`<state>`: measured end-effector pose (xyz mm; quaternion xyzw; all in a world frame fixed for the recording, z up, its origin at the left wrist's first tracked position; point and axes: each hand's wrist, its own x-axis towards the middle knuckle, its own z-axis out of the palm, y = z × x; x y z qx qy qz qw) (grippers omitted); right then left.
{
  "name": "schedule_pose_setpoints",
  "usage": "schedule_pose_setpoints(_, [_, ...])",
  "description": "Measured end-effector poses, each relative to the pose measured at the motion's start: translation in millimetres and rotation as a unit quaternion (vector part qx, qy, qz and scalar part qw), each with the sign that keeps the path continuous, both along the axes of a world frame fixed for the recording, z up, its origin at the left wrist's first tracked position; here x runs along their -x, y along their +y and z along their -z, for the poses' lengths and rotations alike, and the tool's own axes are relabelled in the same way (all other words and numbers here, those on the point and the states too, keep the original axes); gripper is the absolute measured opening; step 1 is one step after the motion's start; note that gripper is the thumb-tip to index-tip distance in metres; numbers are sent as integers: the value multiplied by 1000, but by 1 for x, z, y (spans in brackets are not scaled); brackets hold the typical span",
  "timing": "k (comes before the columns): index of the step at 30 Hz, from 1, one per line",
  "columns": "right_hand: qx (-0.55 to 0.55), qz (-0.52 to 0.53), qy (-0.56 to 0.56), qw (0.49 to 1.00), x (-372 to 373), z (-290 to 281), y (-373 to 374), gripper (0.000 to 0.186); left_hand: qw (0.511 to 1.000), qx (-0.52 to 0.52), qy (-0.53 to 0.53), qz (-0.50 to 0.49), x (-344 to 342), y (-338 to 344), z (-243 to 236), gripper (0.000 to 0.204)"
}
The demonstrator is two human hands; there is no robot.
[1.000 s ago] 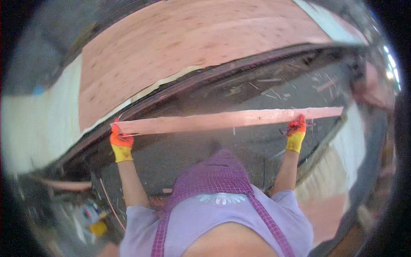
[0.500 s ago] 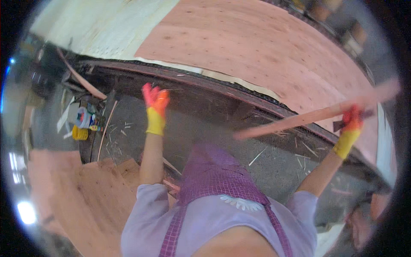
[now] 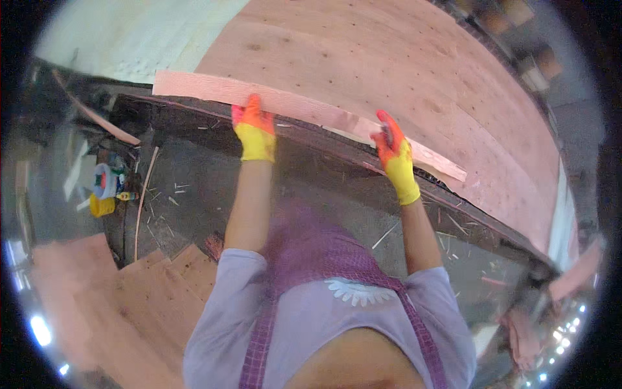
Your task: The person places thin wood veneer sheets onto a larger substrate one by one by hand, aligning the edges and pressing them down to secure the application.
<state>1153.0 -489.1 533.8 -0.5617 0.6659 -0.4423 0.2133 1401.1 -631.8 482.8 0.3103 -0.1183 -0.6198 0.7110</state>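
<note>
A long, narrow strip of reddish wood veneer point(image 3: 291, 105) lies along the near edge of a broad reddish veneer sheet point(image 3: 363, 58). My left hand point(image 3: 254, 133), in a yellow glove with orange-red fingers, grips the strip's near edge left of its middle, one finger on top. My right hand point(image 3: 396, 159), gloved alike, is at the strip's right part. Its fingers are closed around a small dark flat tool point(image 3: 388, 134) whose kind I cannot make out. Beyond that hand the strip's right end rests over the sheet.
A pale sheet point(image 3: 136, 39) adjoins the reddish one at left. Veneer pieces point(image 3: 129, 292) are stacked at lower left. A yellow container point(image 3: 102, 205) and a white roll point(image 3: 103, 180) stand left. Thin offcuts litter the dark floor point(image 3: 324, 188). A curved strip point(image 3: 97, 117) leans at far left.
The strip, earlier held up at the right by my right hand, now lies along the sheet's edge. My right hand has moved left; my left hand has come from open air onto the strip.
</note>
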Motion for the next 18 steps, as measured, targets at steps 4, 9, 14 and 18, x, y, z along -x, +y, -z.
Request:
schedule_pose_setpoints(4, [-203, 144, -330, 910, 22, 83, 28, 40, 995, -86, 47, -2, -60, -74, 67, 44])
schedule_pose_setpoints(9, [-74, 341, -568, 746, 55, 180, 57, 35, 988, -152, -26, 20, -82, -95, 106, 53])
schedule_pose_setpoints(14, [-75, 287, -622, 725, 66, 180, 25, 25, 973, -222, -63, 15, -95, -117, 139, 72])
schedule_pose_setpoints(18, [19, 320, -576, 752, 69, 218, 13, 26, 942, -263, -207, -16, -98, -149, 168, 89])
